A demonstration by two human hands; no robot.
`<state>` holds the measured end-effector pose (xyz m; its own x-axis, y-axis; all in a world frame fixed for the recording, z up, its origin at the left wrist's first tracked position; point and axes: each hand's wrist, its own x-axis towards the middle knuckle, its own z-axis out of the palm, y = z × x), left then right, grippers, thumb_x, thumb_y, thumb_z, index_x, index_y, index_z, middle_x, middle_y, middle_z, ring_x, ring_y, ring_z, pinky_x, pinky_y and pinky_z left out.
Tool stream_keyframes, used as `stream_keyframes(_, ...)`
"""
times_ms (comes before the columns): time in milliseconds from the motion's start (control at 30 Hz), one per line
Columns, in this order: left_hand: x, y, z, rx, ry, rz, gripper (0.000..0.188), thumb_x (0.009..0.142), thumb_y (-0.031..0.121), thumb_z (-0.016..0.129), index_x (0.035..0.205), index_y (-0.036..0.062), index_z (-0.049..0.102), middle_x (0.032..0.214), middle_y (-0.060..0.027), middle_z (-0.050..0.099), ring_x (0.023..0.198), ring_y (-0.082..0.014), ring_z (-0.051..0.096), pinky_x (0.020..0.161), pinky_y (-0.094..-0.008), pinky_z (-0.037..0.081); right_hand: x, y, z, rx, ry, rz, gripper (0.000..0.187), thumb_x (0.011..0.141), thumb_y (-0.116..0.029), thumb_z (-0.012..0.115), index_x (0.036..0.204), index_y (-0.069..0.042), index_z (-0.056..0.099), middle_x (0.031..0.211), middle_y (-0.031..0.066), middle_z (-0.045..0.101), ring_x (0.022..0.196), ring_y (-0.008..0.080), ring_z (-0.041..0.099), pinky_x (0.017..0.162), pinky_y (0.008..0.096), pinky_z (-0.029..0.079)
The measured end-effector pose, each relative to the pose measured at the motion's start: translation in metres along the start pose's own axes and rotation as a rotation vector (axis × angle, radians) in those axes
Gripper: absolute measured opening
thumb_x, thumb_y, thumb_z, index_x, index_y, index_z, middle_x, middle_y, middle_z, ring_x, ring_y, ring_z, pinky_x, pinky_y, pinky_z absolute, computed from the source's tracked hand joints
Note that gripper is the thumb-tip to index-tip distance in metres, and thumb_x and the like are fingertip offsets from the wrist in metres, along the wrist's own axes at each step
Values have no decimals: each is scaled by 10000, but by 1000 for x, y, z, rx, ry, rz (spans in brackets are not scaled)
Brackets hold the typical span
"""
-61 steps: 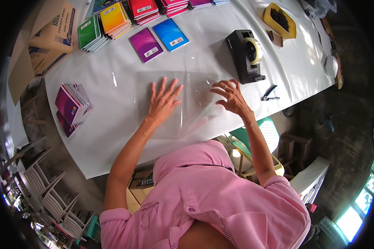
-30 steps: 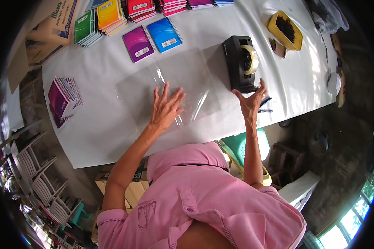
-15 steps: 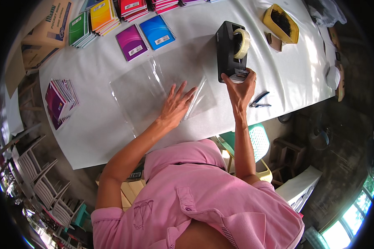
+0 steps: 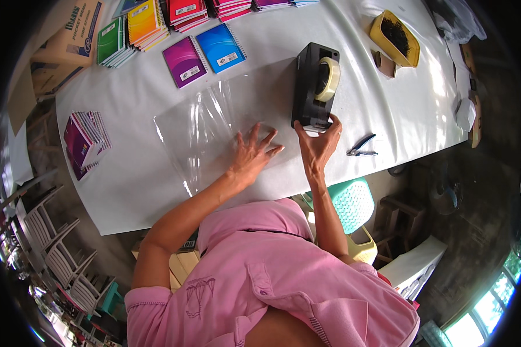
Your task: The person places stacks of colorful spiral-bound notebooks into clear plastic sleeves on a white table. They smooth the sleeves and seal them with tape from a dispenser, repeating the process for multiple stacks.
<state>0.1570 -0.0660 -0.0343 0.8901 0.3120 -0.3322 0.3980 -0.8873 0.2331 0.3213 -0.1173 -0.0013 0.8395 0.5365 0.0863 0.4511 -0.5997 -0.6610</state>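
My left hand (image 4: 253,155) lies with fingers spread on a clear plastic sheet (image 4: 185,130) that is creased and spread over the table. My right hand (image 4: 318,143) grips the near end of a black tape dispenser (image 4: 308,95), thumb on its left side and fingers on its right. A roll of clear, yellowish tape (image 4: 329,80) sits in the dispenser. I cannot make out whether a strip of tape is pulled out, as the hand covers that end. Dark-handled cutting pliers (image 4: 362,146) lie right of this hand.
Beyond the sheet lie a purple notebook (image 4: 184,62) and a blue one (image 4: 221,47), with notebook stacks (image 4: 147,26) behind. More purple notebooks (image 4: 85,141) are piled at the left. A yellow container (image 4: 395,37) of dark bits stands far right. Cardboard boxes (image 4: 69,40) are far left.
The tape dispenser has come nearer to me and slightly left, with my right hand on it. My left hand has moved slightly nearer, its fingers spread wider. The plastic sheet's folds have shifted.
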Motion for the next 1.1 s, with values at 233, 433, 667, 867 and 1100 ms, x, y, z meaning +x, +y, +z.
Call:
stream_keyframes(233, -6, -1, 9, -66, 114, -94, 808, 727, 86, 678, 1446, 308, 384, 1565, -54, 135, 1409, -444, 133, 992, -656, 360, -18, 20, 10, -27, -40, -63, 786, 633, -235, 844, 1234, 26, 410, 1092, 220, 499, 1044, 385, 488, 901, 457, 400)
stream_keyframes(433, -9, -6, 16, -76, 150, -132, 750, 775, 109, 648, 1445, 316, 383, 1548, -58, 207, 1401, -422, 192, 972, -612, 390, 9, -14, -32, -165, 57, -395, 758, 673, -273, 852, 1257, -23, 438, 1201, 209, 487, 1109, 371, 477, 922, 462, 395)
stream_keyframes(667, -10, -30, -14, -393, 324, -182, 802, 759, 59, 709, 1450, 273, 363, 1533, -61, 270, 1381, -345, 310, 1053, -474, 392, 188, -117, 29, -14, -303, -992, 269, 800, -103, 674, 1055, -42, 613, 1124, 103, 601, 1089, 302, 548, 909, 426, 416)
stream_keyframes(867, 33, -101, -18, -1443, 533, -267, 714, 850, 95, 677, 1472, 160, 332, 1526, -83, 313, 1406, -250, 294, 1106, -428, 322, 320, -80, 176, -517, -90, -1552, 261, 835, -103, 580, 1083, -37, 628, 1142, 131, 596, 1100, 293, 553, 920, 413, 448)
stream_keyframes(1100, 114, -152, -85, -2543, 483, -234, 601, 943, 395, 565, 1407, 57, 389, 1452, -124, 379, 1360, -254, 343, 1092, -401, 337, 285, -118, 121, -434, -295, -1516, 157, 754, -46, 577, 902, -23, 626, 968, 105, 609, 928, 255, 600, 817, 369, 493)
